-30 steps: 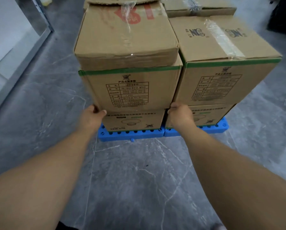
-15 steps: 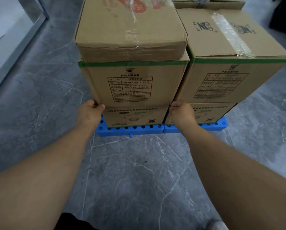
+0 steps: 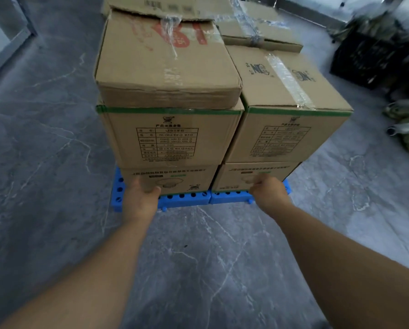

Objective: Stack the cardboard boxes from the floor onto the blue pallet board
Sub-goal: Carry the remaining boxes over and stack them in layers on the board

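A blue pallet board [image 3: 184, 201] lies on the grey floor with cardboard boxes stacked on it. The near left column has a bottom box [image 3: 189, 178], a green-edged labelled box [image 3: 170, 138] and a worn top box [image 3: 160, 60] with red print. The near right column has a bottom box [image 3: 277, 170] and a taped green-edged box [image 3: 282, 134]. My left hand [image 3: 143, 200] rests flat against the front face of the bottom left box. My right hand [image 3: 269, 194] touches the front face of the bottom right box, fingers bent. Neither hand holds anything.
More taped boxes [image 3: 258, 32] stand behind the near columns. A black crate [image 3: 370, 58] and a pile of greenish objects [image 3: 408, 124] sit on the floor at the right. A metal door frame [image 3: 11, 43] runs along the far left. Grey marble floor [image 3: 210, 257] lies between me and the pallet.
Both hands have dropped from the lower corners of the labelled left box to the front faces of the two bottom boxes, the right one shifting rightwards. The view has pulled back.
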A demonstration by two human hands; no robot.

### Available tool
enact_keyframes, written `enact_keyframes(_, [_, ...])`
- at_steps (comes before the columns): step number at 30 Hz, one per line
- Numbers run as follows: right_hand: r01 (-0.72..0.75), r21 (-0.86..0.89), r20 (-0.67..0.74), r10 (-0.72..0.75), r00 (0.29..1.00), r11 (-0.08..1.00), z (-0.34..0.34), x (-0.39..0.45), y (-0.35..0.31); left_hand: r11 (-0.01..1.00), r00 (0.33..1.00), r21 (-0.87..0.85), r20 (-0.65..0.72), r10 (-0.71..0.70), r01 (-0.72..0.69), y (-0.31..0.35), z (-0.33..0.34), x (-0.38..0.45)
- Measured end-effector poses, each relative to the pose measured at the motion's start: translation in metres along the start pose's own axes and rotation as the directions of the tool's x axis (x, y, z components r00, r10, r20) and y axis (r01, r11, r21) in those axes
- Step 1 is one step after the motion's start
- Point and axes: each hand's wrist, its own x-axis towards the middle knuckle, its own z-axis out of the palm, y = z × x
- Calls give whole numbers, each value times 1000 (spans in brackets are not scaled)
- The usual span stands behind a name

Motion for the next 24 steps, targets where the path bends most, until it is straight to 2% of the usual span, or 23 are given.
enact_keyframes(2, [-2, -26, -3, 2, 1000, 1000, -10, 10, 13, 999, 999, 39, 35, 9, -10, 5, 18, -8])
enact_keyframes(8, [-32, 50, -20, 33, 999, 998, -30, 41, 59, 997, 994, 74, 110, 14, -23, 37, 68, -25])
enact_keyframes(14, [-123, 23, -66, 125, 990, 992, -54, 73, 110, 999, 1000, 49, 19, -7, 7, 62, 111, -34])
enact_keyframes(17, [-80, 40, -83, 83, 993, 996, -66, 90, 128, 998, 998, 39, -40, -46, 47, 71, 127, -33])
enact_keyframes(20, [2, 269, -63, 15, 998, 963, -74, 112, 134, 995, 990, 33, -107, -91, 95, 79, 135, -31])
enact_keyframes(22, [43, 476, 2, -50, 999, 878, -76, 125, 132, 992, 983, 26, -135, -121, 126, 79, 139, -30])
enact_keyframes(24, [87, 601, 35, -135, 990, 795, -73, 136, 129, 989, 977, -3, -155, -148, 149, 78, 143, -30])
